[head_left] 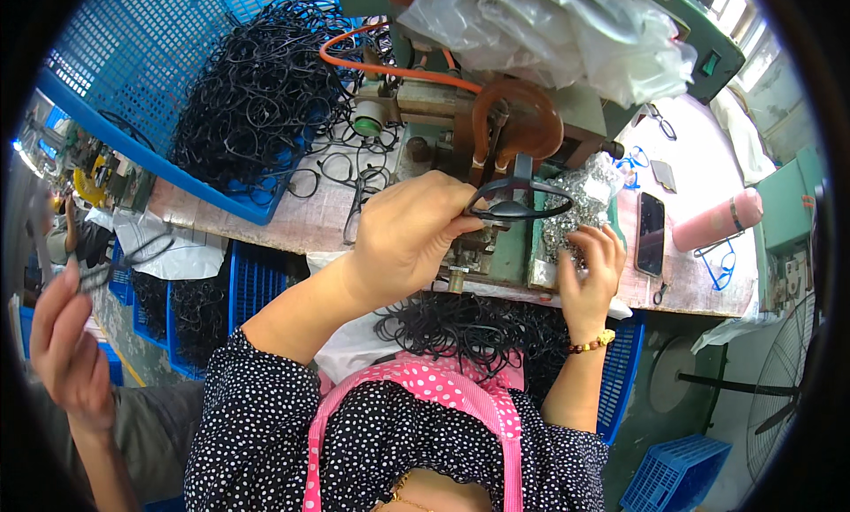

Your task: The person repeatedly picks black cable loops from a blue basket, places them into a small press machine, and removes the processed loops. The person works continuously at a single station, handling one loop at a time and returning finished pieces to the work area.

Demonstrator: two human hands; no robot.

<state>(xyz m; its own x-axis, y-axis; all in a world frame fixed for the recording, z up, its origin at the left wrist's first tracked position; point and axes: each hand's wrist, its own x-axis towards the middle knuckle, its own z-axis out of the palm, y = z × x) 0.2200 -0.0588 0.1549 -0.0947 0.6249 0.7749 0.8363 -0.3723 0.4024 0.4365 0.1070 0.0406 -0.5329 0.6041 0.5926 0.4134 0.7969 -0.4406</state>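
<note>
While the left hand (403,237) pinches a black frame (518,202) shut between its fingers, it holds that frame up against the machine (482,131) at the middle of the desk (292,220). The right hand (589,273), fingers curled but loose, dips into a pile of small metal parts (580,197) just beside the machine; whether it grips any, I can't tell. More black frames fill the blue basket (133,78) at the desk's left corner. A phone (651,233) and a pink bottle (717,220) lie toward the right edge. Another person's hand (66,352) shows off the desk, far left.
</note>
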